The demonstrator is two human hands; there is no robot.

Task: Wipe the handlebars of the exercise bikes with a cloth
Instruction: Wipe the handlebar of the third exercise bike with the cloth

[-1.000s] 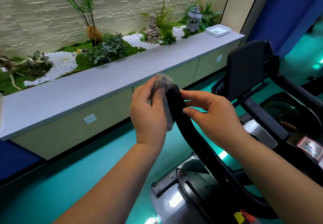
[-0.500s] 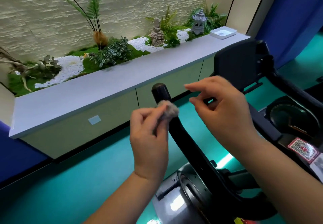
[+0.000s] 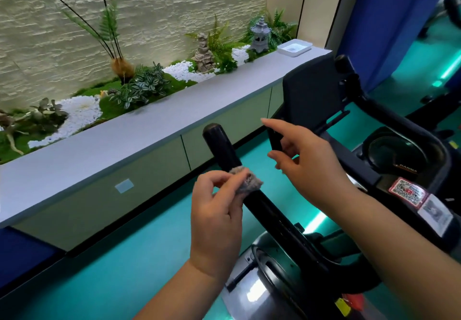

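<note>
A black handlebar of the exercise bike rises toward me in the middle of the view, its rounded end uppermost. My left hand pinches a small grey cloth and holds it against the left side of the bar, well below the tip. My right hand hovers to the right of the bar with its fingers loosely spread, touching nothing. The bar's lower part runs down to the bike's frame behind my hands.
The bike's black console and cup holder stand to the right, with a QR sticker below. A long grey counter with a planter of stones and plants runs along the left. The floor is teal.
My left hand slid the cloth down the handlebar from its tip. My right hand let go of the bar and lifted off to the right.
</note>
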